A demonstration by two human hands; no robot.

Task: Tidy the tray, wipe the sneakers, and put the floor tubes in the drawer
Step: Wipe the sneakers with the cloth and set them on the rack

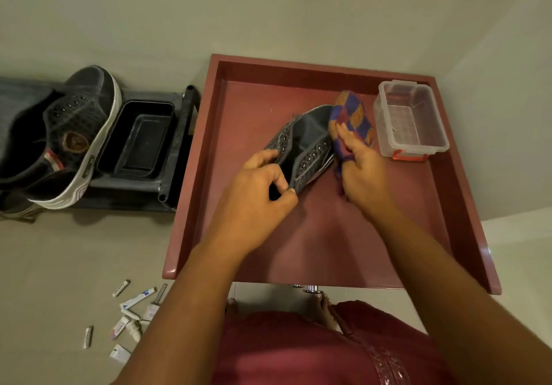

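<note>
The wiping is under way: a grey sneaker (pixel 304 142) is held at its heel by the curled fingers of the left hand (pixel 263 187), over the red tray (pixel 328 235), while a checked cloth (pixel 352 118) is gripped in the right hand (pixel 363 165) and pressed to the toe. A second sneaker (pixel 68 133) is seen on the rack (pixel 167 145) at left, seemingly not yet wiped. The tubes (pixel 131 316) are scattered on the floor, the drawer step not begun. A clear box (pixel 410 118) is left in the tray's corner, just beside the cloth, crowding the stroke.
</note>
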